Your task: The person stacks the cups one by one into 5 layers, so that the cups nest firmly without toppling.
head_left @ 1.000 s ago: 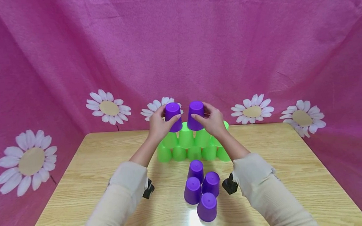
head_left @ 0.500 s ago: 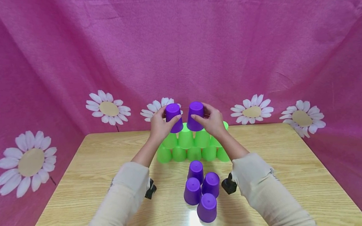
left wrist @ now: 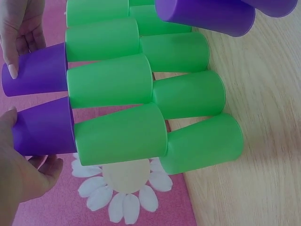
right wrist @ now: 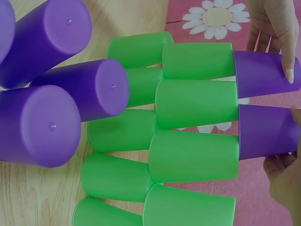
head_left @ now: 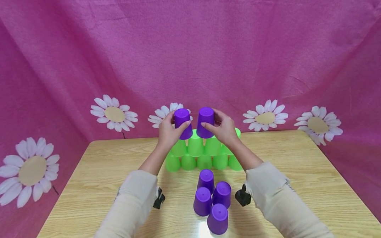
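Note:
My left hand [head_left: 168,134] grips an upside-down purple cup [head_left: 181,116], thumb on its near side. My right hand [head_left: 225,129] holds a second upside-down purple cup [head_left: 206,115] the same way. A narrow gap separates the two. Below them stand upturned green cups [head_left: 195,145] in two stacked rows. In the left wrist view, the rim of the left purple cup [left wrist: 44,127] meets the tops of two neighbouring upper green cups [left wrist: 122,134]. The right wrist view shows the right purple cup [right wrist: 265,132] likewise against upper green cups [right wrist: 195,155]. My forearm partly hides the green cups' right end.
Several upturned purple cups [head_left: 219,219] stand grouped on the wooden table [head_left: 101,194], nearer to me than the green rows. Behind the table hangs a pink cloth [head_left: 187,55] with daisies. Black wrist devices [head_left: 243,195] show beside both sleeves.
The two held purple cups have come very slightly closer together. Both hands keep their grip, and the green cups and the near purple group stay in place.

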`<action>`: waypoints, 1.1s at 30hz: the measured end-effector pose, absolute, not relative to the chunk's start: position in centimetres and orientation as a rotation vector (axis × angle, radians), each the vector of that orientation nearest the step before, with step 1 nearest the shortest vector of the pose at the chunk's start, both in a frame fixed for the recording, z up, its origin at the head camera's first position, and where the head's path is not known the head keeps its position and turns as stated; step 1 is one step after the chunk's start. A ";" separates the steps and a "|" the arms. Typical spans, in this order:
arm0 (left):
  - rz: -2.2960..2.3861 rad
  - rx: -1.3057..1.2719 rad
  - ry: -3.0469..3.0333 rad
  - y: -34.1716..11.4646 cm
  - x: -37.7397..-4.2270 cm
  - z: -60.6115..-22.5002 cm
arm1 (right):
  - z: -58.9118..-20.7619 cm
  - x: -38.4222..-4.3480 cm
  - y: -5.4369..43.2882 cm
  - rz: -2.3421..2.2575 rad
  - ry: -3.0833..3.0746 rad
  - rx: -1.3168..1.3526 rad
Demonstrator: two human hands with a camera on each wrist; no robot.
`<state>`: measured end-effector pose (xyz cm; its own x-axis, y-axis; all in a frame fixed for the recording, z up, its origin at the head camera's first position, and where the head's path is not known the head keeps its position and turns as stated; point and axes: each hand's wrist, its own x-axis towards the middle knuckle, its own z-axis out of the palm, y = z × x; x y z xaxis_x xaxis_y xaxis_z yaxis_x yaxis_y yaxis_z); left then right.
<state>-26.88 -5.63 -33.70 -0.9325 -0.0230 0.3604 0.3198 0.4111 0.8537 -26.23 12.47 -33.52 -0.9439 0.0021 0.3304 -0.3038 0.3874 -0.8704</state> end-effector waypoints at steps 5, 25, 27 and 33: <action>-1.554 -0.236 -2.338 -5.9 -26.7 -33.9 | -33.5 -25.7 12.6 1.508 -2.344 0.276; -1.512 -0.308 -2.211 -8.4 -24.5 -34.9 | -34.0 -22.3 15.0 1.501 -2.214 0.356; -1.528 -0.310 -2.193 -8.6 -24.1 -35.1 | -34.3 -21.9 15.3 1.506 -2.226 0.370; -1.536 -0.329 -2.195 -9.1 -23.1 -36.0 | -35.1 -20.8 16.0 1.537 -2.243 0.400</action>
<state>-23.09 -9.10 -36.02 -0.8755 -0.0547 0.4800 0.4322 0.3555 0.8287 -20.79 16.03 -35.06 -0.8831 -0.0141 0.4690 -0.4424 0.3580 -0.8223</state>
